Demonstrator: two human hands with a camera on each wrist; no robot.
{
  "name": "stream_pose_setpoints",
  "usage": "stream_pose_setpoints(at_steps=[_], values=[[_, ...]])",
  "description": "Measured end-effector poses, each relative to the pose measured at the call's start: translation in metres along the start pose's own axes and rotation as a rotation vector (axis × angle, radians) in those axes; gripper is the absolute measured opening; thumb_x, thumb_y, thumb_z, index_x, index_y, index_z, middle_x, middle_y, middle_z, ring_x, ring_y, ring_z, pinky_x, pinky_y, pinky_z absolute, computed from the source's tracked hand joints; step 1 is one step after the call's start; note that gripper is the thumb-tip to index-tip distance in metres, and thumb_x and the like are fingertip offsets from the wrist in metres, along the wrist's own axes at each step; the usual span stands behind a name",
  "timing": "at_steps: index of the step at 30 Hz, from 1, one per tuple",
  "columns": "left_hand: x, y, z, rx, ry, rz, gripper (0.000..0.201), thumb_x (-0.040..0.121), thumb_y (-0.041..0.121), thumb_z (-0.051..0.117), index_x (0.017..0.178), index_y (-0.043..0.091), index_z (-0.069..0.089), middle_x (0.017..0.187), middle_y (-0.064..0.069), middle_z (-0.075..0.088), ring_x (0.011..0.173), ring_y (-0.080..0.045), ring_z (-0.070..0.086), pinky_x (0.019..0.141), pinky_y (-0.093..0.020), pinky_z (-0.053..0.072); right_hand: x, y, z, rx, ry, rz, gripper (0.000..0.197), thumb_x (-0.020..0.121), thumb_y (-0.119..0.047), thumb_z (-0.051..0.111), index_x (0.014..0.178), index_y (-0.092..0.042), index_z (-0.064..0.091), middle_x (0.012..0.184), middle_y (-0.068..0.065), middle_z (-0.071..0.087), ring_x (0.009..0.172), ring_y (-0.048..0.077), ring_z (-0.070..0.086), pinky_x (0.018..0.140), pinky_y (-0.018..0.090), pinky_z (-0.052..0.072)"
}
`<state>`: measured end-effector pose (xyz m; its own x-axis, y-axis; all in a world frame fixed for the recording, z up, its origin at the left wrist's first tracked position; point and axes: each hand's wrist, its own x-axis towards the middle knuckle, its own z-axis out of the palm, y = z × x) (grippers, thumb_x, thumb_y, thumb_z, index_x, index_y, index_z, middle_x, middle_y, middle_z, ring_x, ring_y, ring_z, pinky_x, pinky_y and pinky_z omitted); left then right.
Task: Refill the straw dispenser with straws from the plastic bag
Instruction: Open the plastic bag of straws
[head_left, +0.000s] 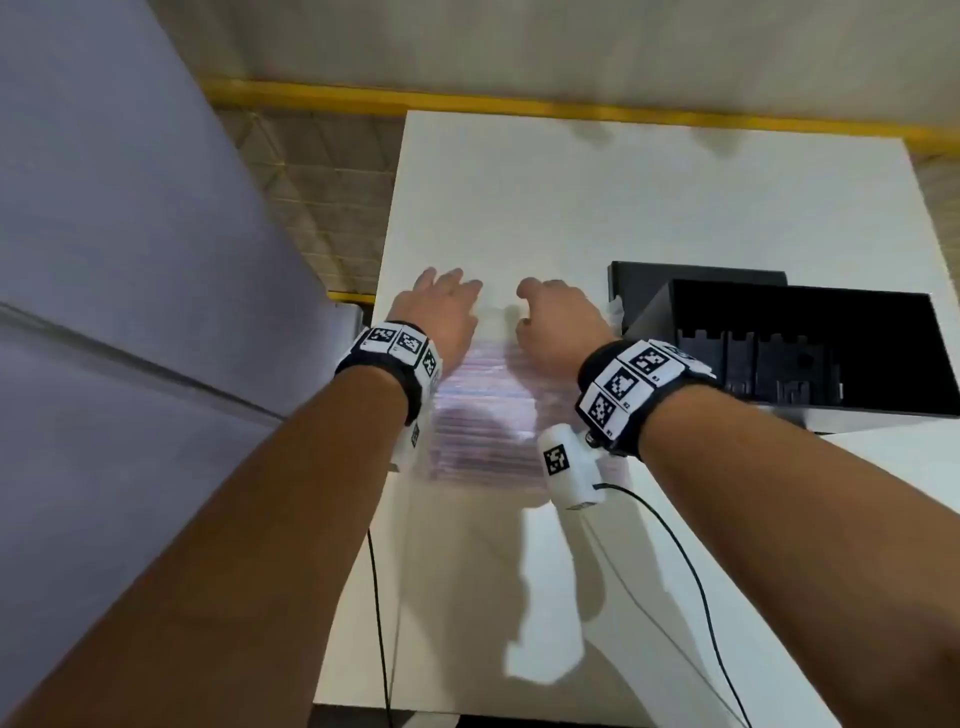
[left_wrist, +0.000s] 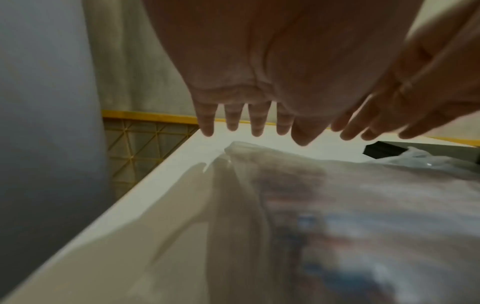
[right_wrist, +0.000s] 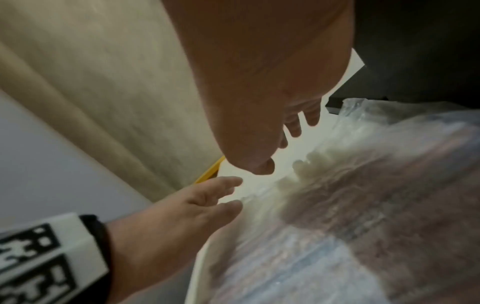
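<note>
A clear plastic bag (head_left: 485, 410) packed with wrapped straws (right_wrist: 309, 162) lies on the white table (head_left: 571, 197), its far end under my hands. My left hand (head_left: 441, 299) hovers over the bag's far left corner, fingers straight (left_wrist: 257, 123) and holding nothing. My right hand (head_left: 550, 312) hovers over the far right part of the bag (right_wrist: 376, 216), fingers loosely extended (right_wrist: 293, 127), also holding nothing. The black straw dispenser (head_left: 779, 358) stands open just right of my right wrist, its inside dark.
A grey panel (head_left: 130, 234) rises close along the table's left edge. Yellow-edged floor grating (head_left: 322, 171) shows beyond the table. Black cables (head_left: 691, 571) run from the wrist cameras over the table's near part. The bag's crumpled plastic end (left_wrist: 415, 158) lies against the dispenser (left_wrist: 381, 150).
</note>
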<state>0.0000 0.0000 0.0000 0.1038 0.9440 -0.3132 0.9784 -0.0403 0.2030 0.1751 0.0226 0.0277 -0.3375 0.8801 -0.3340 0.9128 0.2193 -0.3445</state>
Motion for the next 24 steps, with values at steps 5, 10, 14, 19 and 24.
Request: stream_pose_setpoints(at_steps=[5, 10, 14, 19, 24], values=[[0.006, 0.001, 0.008, 0.138, -0.080, -0.083, 0.039, 0.101, 0.031, 0.046, 0.136, 0.013, 0.046, 0.133, -0.015, 0.051, 0.123, -0.036, 0.045, 0.096, -0.048, 0.042, 0.008, 0.003, 0.011, -0.296, -0.062, 0.093, 0.044, 0.089, -0.029, 0.049, 0.130, -0.014, 0.047, 0.123, 0.014, 0.058, 0.119, 0.037, 0.053, 0.110, 0.057, 0.033], [-0.008, 0.001, -0.003, -0.057, -0.035, 0.070, 0.020, 0.100, 0.021, 0.039, 0.105, 0.008, 0.054, 0.104, -0.010, 0.051, 0.101, -0.030, 0.048, 0.085, -0.041, 0.043, 0.001, -0.006, 0.000, -0.106, -0.183, -0.064, 0.009, 0.081, -0.015, 0.055, 0.074, -0.016, 0.049, 0.080, 0.005, 0.058, 0.078, 0.027, 0.058, 0.071, 0.034, 0.045], [-0.044, 0.011, -0.022, -0.131, 0.041, 0.176, 0.005, 0.095, 0.014, 0.043, 0.093, 0.017, 0.040, 0.078, 0.000, 0.049, 0.078, -0.030, 0.054, 0.065, -0.034, 0.035, -0.020, -0.011, -0.013, 0.143, -0.102, -0.238, 0.031, 0.091, -0.017, 0.052, 0.064, -0.015, 0.037, 0.067, 0.005, 0.045, 0.061, 0.022, 0.044, 0.060, 0.033, 0.032], [-0.106, 0.035, -0.039, -0.172, 0.216, 0.334, 0.003, 0.087, 0.023, 0.041, 0.086, 0.020, 0.040, 0.079, 0.004, 0.045, 0.072, -0.023, 0.046, 0.066, -0.033, 0.033, -0.070, -0.010, -0.026, 0.169, -0.108, -0.424, 0.026, 0.105, -0.034, 0.047, 0.087, -0.015, 0.047, 0.074, -0.002, 0.056, 0.065, 0.018, 0.050, 0.059, 0.035, 0.034], [-0.158, 0.049, -0.044, -0.103, 0.259, 0.273, 0.026, 0.097, 0.039, 0.028, 0.088, 0.018, 0.042, 0.068, 0.004, 0.048, 0.061, -0.030, 0.050, 0.057, -0.035, 0.029, -0.122, -0.009, -0.041, -0.027, -0.066, -0.586, 0.029, 0.107, -0.044, 0.042, 0.089, -0.021, 0.041, 0.066, -0.006, 0.047, 0.060, 0.021, 0.044, 0.055, 0.035, 0.026]])
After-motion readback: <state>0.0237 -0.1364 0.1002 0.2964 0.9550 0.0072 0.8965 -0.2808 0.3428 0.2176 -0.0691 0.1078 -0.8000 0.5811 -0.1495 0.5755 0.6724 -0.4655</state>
